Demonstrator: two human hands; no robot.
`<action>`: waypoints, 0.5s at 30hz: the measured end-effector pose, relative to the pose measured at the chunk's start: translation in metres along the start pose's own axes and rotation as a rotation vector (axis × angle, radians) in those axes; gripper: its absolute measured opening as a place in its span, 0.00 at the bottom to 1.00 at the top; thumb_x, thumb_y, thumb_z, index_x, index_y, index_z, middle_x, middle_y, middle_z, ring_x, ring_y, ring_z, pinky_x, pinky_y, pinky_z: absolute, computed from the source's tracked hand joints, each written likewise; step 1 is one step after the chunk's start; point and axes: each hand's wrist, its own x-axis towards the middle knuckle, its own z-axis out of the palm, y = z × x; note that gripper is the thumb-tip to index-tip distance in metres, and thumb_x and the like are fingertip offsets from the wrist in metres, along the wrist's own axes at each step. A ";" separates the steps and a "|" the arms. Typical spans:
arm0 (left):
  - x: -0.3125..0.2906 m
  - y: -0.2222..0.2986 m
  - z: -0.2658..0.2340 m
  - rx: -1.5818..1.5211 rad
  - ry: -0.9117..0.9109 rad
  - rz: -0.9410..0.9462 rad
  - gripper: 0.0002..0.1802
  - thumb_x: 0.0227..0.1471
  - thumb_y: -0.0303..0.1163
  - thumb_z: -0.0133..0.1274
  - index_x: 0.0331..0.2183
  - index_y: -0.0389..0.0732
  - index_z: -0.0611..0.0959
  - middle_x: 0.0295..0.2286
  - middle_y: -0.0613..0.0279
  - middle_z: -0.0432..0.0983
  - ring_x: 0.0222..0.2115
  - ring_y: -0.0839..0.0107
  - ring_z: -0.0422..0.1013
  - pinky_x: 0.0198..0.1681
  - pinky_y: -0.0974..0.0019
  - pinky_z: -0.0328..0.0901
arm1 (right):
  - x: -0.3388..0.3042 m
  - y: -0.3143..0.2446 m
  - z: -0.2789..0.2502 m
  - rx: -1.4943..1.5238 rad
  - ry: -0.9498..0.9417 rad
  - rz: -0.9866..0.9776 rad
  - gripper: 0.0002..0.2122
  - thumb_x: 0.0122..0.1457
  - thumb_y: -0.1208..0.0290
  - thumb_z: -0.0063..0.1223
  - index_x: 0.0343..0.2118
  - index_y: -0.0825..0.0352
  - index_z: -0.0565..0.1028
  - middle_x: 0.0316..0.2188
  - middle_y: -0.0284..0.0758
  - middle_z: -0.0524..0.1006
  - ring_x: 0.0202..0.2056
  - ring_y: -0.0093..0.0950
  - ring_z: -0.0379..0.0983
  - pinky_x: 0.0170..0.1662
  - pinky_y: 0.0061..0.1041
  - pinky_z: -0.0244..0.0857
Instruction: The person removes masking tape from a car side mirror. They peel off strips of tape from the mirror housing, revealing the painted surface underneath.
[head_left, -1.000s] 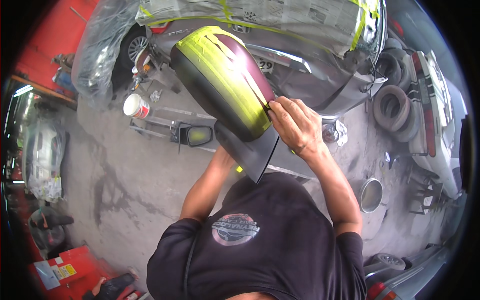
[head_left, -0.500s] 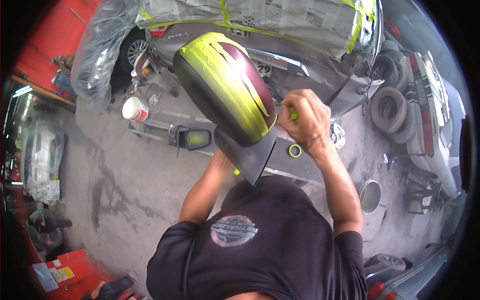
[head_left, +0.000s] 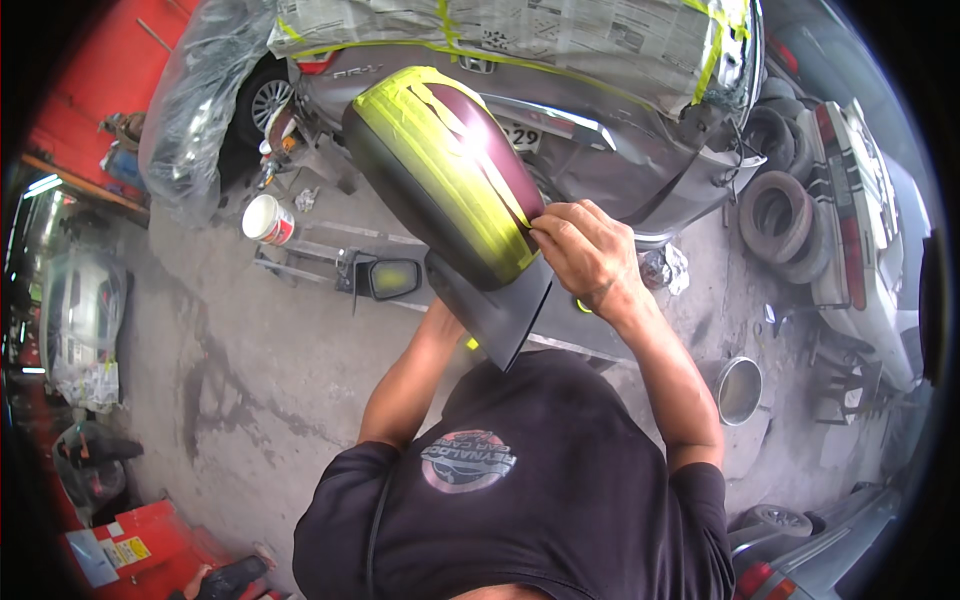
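A dark car side mirror (head_left: 385,165) is held up in front of me, its cap crossed by strips of yellow-green masking tape (head_left: 450,190). Maroon paint (head_left: 500,155) shows between the strips and along the cap's far right edge. My left hand (head_left: 447,318) goes behind the mirror's black base (head_left: 490,310) and holds it from underneath; its fingers are hidden. At the cap's right edge, my right hand (head_left: 590,250) pinches the end of a tape strip between thumb and fingers. Partly behind the right wrist lies a tape roll (head_left: 583,306).
Another side mirror (head_left: 393,279) lies on a low bench beyond my left arm, near a white bucket (head_left: 265,220). A car (head_left: 640,180) masked with newspaper stands ahead. Tyres (head_left: 775,215) and a white bumper (head_left: 850,240) are at right, above a metal pail (head_left: 740,390).
My right hand has moved left and slightly down onto the mirror's edge, now pinching the tape there. The yellow-green tape seen in its fist before is now out of sight. The mirror has barely shifted.
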 end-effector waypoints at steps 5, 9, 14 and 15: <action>-0.005 0.002 0.009 -0.038 -0.080 0.017 0.19 0.59 0.34 0.48 0.50 0.39 0.79 0.50 0.55 0.74 0.54 0.62 0.70 0.58 0.54 0.65 | 0.002 -0.001 0.004 -0.004 -0.040 0.009 0.10 0.48 0.79 0.66 0.33 0.66 0.77 0.33 0.33 0.79 0.29 0.31 0.77 0.28 0.29 0.73; 0.003 -0.003 0.000 0.177 -0.101 0.021 0.18 0.59 0.33 0.49 0.50 0.39 0.79 0.48 0.57 0.75 0.52 0.64 0.71 0.58 0.56 0.65 | 0.001 0.003 0.012 -0.004 -0.087 0.050 0.10 0.46 0.82 0.64 0.30 0.65 0.75 0.31 0.34 0.78 0.29 0.31 0.77 0.28 0.30 0.73; -0.012 0.012 0.021 -1.106 -0.066 -0.343 0.21 0.62 0.33 0.48 0.55 0.38 0.74 0.51 0.60 0.72 0.54 0.67 0.68 0.60 0.61 0.63 | 0.019 -0.003 -0.005 0.077 -0.003 0.148 0.10 0.43 0.84 0.61 0.28 0.67 0.73 0.29 0.35 0.78 0.30 0.35 0.77 0.31 0.32 0.73; -0.014 0.009 0.024 -1.200 -0.071 -0.352 0.21 0.62 0.33 0.48 0.55 0.38 0.73 0.51 0.60 0.72 0.54 0.68 0.68 0.60 0.62 0.63 | 0.027 -0.006 -0.014 0.100 0.025 0.157 0.10 0.43 0.84 0.61 0.28 0.68 0.72 0.29 0.37 0.78 0.30 0.37 0.77 0.33 0.33 0.72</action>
